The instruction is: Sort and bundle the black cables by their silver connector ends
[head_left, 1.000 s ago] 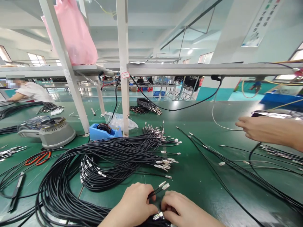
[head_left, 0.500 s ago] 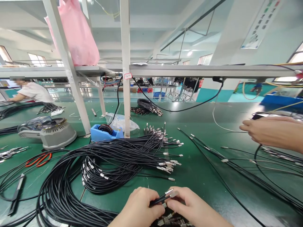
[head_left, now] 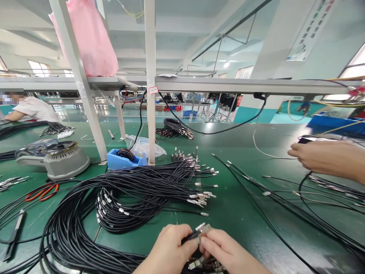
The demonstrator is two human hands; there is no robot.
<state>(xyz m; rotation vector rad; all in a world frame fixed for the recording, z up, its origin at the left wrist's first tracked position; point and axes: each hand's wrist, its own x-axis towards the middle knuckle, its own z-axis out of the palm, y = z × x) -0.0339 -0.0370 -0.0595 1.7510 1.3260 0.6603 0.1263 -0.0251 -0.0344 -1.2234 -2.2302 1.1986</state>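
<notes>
At the table's near edge, my left hand (head_left: pixel 173 243) is closed around a few black cables, whose silvery metal ends (head_left: pixel 201 227) stick out beyond my thumb and forefinger. The fingers of my right hand (head_left: pixel 225 247) are pinched together at those ends, gripping a cable end that they partly hide. Below both hands lie more cables with metal connectors (head_left: pixel 196 263), partly covered. A large looped bundle of black cables (head_left: pixel 125 179) spreads to the left and ahead of my hands, with its silver tips pointing right.
Another person's hand (head_left: pixel 327 156) works at the right over long loose cables (head_left: pixel 256 190). A blue tape holder (head_left: pixel 116 161), a grey round machine (head_left: pixel 67 163), orange-handled scissors (head_left: pixel 42 192) and a black cutter (head_left: pixel 14 236) lie left. White posts (head_left: pixel 151 125) carry a shelf.
My right hand's fingers have drawn closer together at the metal cable ends. My left hand keeps its hold. The whole view has shifted slightly, and the other person's hand at right stays nearly in place.
</notes>
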